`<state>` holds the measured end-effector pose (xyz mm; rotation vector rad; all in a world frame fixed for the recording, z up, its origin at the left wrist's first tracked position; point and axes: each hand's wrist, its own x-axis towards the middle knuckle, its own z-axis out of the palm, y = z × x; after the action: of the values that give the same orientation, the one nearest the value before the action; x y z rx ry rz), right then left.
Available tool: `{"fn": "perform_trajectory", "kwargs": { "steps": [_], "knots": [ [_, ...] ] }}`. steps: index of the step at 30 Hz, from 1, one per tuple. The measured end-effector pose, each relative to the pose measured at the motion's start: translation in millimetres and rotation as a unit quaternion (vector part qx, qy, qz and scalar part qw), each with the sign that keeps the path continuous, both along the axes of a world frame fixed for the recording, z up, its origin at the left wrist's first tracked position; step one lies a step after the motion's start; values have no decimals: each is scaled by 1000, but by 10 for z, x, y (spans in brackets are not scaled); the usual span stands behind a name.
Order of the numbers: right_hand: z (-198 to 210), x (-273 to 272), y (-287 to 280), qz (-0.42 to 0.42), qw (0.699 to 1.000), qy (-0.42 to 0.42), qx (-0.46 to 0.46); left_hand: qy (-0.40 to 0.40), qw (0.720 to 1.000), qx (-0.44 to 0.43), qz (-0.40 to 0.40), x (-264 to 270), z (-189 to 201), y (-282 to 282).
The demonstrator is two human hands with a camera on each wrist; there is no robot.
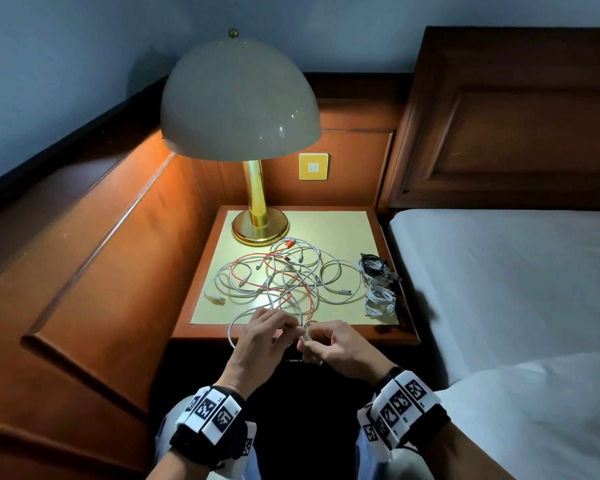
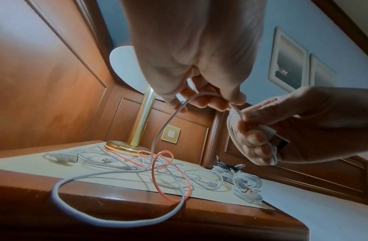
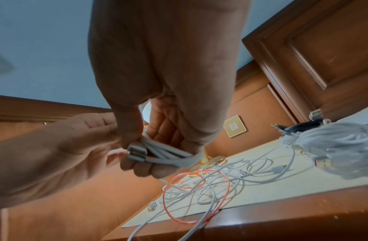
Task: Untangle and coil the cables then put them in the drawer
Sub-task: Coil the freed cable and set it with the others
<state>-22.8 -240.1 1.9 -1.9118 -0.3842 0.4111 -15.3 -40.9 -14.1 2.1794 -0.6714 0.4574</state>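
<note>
wrists: black bands [image 1: 208,424]; white tags, black square codes | hands bare

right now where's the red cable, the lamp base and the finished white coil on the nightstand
red cable [image 1: 308,296]: head view, on its front loop
lamp base [image 1: 260,226]: head view, on the brass foot
finished white coil [image 1: 380,301]: head view, on the bundle's middle

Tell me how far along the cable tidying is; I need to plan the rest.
Done: coiled bundles sit at the nightstand's right edge. In hand: the right hand holds a small white coil while the left hand feeds its cable. Left: the red-and-white tangle, then the drawer, which isn't visible.
</note>
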Motion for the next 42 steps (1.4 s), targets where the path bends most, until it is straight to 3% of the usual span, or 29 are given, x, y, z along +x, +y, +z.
{"fn": "perform_trajectory", "kwargs": {
  "steps": [4, 8, 14, 23, 31, 37, 40, 42],
  "knots": [
    [-23, -119, 15, -41, 999, -12, 32, 27, 997, -60, 50, 52, -34, 97],
    [-23, -207, -20, -71, 995, 1, 70, 134, 970, -137, 148, 110, -58, 240],
    [137, -283, 1, -55, 993, 3, 103, 239, 957, -2, 165, 381, -369, 266],
    [288, -337, -6, -47, 992, 4, 118, 283, 932, 111, 197, 781, -678, 80],
    [445, -397, -120, -41, 989, -2, 145, 289, 917, 145, 235, 955, -661, 85],
    [489, -476, -206, -35, 987, 20, 159, 289, 915, 123, 254, 1032, -561, 55],
    [426, -470, -246, -50, 988, 16, 145, 334, 908, 124, 221, 1051, -546, 65],
    [350, -444, -259, -54, 990, 9, 127, 344, 920, 73, 175, 1045, -523, 66]
  ]
}}
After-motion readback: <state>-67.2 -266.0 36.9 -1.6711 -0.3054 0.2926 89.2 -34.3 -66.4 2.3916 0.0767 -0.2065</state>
